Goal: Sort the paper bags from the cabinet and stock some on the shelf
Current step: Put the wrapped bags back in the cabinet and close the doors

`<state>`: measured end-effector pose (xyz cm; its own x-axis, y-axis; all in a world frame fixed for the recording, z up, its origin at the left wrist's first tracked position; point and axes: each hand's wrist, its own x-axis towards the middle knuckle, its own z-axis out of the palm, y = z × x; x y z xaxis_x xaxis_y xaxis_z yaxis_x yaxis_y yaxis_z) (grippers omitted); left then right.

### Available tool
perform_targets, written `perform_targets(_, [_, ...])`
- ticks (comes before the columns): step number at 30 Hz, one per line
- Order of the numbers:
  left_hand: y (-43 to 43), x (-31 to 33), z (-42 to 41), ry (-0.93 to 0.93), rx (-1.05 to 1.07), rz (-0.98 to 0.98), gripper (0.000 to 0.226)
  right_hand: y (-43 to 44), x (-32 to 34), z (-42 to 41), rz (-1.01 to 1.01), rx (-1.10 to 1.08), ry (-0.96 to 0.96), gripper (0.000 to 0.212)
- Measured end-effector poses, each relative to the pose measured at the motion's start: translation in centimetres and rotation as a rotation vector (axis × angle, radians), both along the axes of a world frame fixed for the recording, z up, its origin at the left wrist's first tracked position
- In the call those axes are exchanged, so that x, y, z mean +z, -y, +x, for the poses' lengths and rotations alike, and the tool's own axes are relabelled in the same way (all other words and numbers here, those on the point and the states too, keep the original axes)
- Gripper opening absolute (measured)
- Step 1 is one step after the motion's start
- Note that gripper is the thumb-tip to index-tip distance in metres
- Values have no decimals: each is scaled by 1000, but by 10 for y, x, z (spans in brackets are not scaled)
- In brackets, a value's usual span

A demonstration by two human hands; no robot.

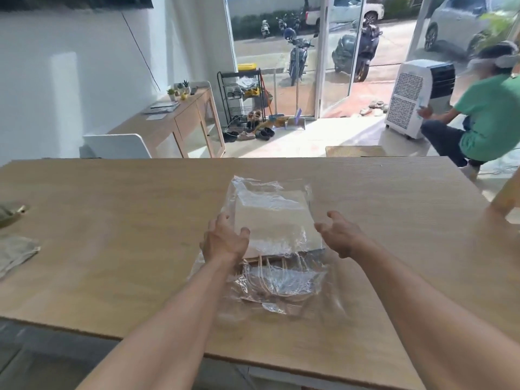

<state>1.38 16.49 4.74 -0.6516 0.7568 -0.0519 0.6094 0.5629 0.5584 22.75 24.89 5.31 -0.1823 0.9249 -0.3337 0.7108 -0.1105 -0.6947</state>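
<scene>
Wooden table (pixel 112 220): one bag pack (pixel 275 218) (plastic-wrapped)

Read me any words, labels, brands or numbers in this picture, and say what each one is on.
None is readable.
The pack of paper bags shows no print through its wrap.
The air cooler: no legible marking.
The papers on the sideboard: too small, blurred.
The parked scooter: plate not legible.
</scene>
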Motion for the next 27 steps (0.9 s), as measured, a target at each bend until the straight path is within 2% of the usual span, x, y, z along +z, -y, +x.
perform_targets(4, [-13,-17,-16,60,105,-158,76,-20,-20,-11,-4,24,8,63])
perform_targets(8, [-20,-21,-21,34,118,-212,80,-31,-18,-23,0,54,11,57])
perform_targets(12, [-24,-17,-20,87,131,-214,80,-31,-17,-35,-13,79,-31,54])
perform_targets(16, [-22,-15,-14,150,129,-213,74,-24,-24,-38,-91,63,-103,74])
perform_targets(27, [29,0,2,196,90,-95,68,36,0,-22,-35,-25,-143,63])
